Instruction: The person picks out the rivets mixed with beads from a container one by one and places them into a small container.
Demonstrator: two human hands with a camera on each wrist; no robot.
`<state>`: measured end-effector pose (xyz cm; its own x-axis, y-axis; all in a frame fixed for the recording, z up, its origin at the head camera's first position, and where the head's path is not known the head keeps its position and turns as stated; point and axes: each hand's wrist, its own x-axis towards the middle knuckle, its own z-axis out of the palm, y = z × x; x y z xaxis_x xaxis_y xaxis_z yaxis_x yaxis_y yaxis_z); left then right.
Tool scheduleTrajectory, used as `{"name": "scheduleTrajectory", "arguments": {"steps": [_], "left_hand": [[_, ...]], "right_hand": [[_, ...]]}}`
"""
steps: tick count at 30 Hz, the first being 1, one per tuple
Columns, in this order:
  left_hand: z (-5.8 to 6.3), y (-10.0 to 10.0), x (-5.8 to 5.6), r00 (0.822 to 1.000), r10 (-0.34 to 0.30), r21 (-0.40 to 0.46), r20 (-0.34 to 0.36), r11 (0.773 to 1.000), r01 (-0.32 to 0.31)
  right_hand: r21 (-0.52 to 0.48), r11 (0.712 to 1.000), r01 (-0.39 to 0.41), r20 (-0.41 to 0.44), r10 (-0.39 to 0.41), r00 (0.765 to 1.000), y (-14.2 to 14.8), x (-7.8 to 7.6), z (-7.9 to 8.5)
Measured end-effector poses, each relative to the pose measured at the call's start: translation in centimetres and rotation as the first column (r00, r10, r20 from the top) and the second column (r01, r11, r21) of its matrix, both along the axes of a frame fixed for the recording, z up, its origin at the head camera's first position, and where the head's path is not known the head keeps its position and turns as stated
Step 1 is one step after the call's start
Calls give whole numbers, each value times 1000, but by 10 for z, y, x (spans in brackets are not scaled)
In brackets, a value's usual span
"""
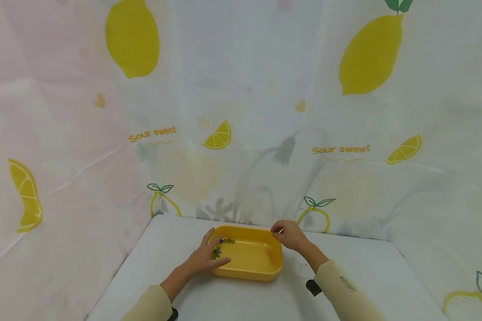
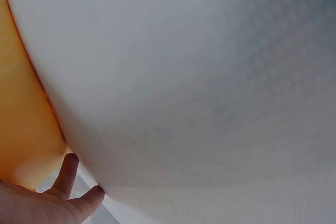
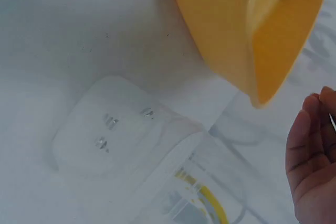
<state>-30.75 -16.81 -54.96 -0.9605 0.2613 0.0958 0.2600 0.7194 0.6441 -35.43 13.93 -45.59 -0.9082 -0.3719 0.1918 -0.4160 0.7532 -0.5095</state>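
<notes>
A yellow plastic basin (image 1: 249,274) stands on a white table, with several small glass marbles (image 1: 226,241) at its left end. My left hand (image 1: 202,257) rests over the basin's left side, fingers spread, with the thumb reaching over the inside. In the left wrist view, two fingers (image 2: 66,174) extend beside the basin's outer wall. At the back right corner is my right hand (image 1: 291,235), its fingertips bent together. The right wrist view shows this hand at the right edge, a little apart from the rim; whether anything small is between its fingertips is hidden.
A see-through object with a rounded outline (image 3: 113,124) lies on the table beside the basin in the right wrist view. Lemon-printed sheeting (image 1: 245,178) hangs behind the table (image 1: 353,267) and along both sides.
</notes>
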Motion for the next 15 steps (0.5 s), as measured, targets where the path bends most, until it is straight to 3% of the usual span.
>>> {"name": "scheduleTrajectory", "arguments": {"steps": [8, 15], "left_hand": [[-2, 0, 2, 1000, 7, 9, 6, 1000, -7], [0, 2, -1, 1000, -2, -6, 0, 1000, 2]], "right_hand": [[-96, 994, 41, 62, -35, 997, 33, 0, -1], [-138, 987, 80, 128, -62, 990, 66, 9, 2]]}}
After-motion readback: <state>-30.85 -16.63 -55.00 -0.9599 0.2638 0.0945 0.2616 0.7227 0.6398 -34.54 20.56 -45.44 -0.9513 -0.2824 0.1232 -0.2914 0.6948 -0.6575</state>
